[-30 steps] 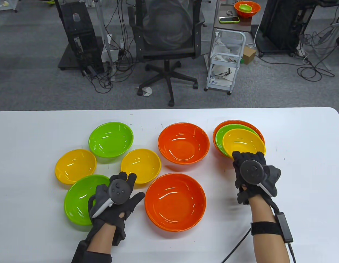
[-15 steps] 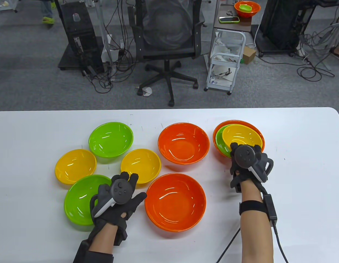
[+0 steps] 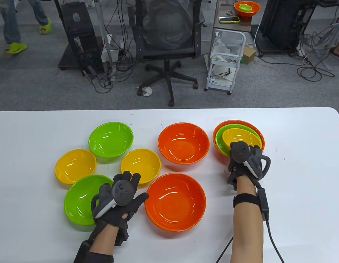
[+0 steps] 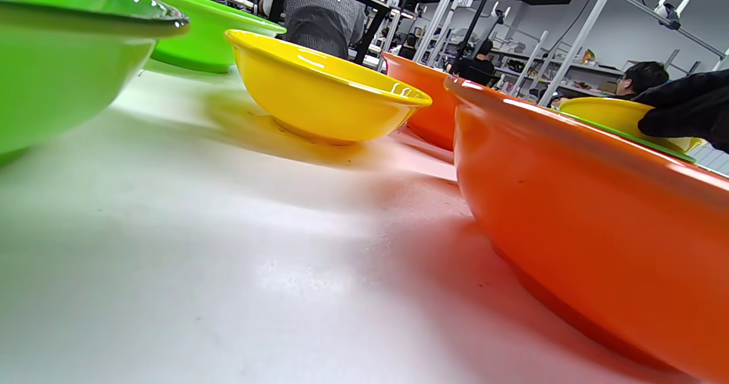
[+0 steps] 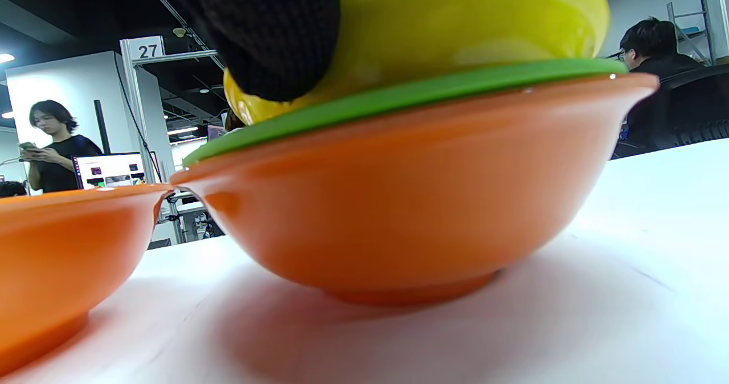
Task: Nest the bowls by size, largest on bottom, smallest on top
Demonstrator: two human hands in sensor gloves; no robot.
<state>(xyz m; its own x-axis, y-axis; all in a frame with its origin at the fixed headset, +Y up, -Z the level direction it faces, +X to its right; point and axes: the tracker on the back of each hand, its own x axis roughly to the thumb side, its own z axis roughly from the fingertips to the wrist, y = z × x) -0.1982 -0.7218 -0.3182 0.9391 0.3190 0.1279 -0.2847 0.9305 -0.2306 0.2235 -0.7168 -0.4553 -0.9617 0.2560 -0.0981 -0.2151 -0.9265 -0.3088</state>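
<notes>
Yellow bowl point(image 3: 240, 136) in green bowl point(image 3: 220, 139) in orange bowl point(image 3: 257, 129); six loose bowls leftward.

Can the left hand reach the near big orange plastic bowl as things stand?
Probably yes. The left hand hovers open right beside the near big orange plastic bowl, with only bare white table between; nothing lies inside it.

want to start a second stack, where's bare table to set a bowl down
Bare table right of the nested stack, and the front left corner near the left hand. Crowded among the loose bowls at left centre.
</notes>
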